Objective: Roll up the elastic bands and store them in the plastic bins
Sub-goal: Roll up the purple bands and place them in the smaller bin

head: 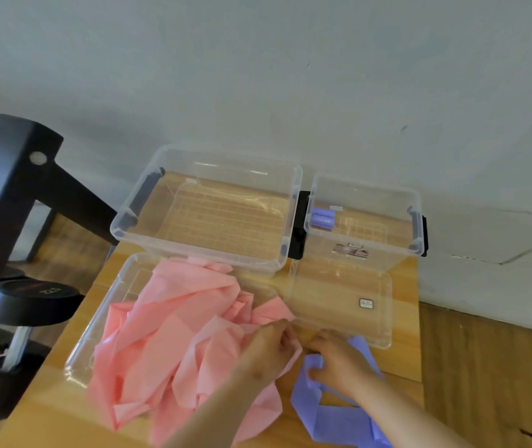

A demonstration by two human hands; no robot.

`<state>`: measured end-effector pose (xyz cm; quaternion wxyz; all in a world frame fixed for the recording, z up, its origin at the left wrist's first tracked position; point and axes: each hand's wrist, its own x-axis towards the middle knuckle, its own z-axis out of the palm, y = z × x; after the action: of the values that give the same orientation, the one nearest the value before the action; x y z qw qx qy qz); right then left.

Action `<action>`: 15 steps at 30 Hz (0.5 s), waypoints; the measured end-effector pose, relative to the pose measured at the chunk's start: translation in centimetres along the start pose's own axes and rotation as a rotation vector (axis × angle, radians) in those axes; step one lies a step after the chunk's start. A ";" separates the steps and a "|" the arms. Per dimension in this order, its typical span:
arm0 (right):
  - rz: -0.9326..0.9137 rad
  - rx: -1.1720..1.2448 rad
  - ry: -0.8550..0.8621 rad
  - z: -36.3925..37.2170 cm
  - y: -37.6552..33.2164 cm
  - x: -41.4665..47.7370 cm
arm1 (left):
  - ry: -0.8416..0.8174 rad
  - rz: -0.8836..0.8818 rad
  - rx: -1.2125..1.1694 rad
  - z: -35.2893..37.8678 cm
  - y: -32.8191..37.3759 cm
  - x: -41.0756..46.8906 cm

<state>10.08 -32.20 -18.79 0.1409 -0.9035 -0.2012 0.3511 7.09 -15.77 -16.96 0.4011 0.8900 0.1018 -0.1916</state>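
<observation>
A loose heap of pink elastic bands [177, 334] lies over a clear lid [96, 324] on the wooden table. My left hand [267, 350] pinches the pink band's right end. A purple elastic band [326, 412] lies crumpled at the front right, and my right hand [339, 360] grips its upper end. A large clear plastic bin [206, 208] stands behind the pink heap with nothing in it. The smaller clear bin [364, 221] to its right holds rolled purple bands [322, 218].
A second clear lid [345, 302] lies in front of the small bin. The wooden table [48, 412] ends at the right, with wood floor beyond. A black rack [3, 202] with dumbbells [32, 302] stands at the left. A grey wall runs behind.
</observation>
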 end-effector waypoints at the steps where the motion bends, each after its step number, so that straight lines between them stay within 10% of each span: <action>1: 0.000 -0.010 0.014 0.1 0.0 0.0 | -0.007 0.007 0.026 0.0 0.0 -0.1; 15: 0.091 0.723 0.283 -6.3 -3.4 -0.5 | 0.102 0.022 -0.445 -2.2 2.2 -0.5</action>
<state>13.23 -30.16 -12.63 0.4609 -0.8430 -0.0026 0.2773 7.98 -15.56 -13.91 0.5840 0.7891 0.1520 -0.1150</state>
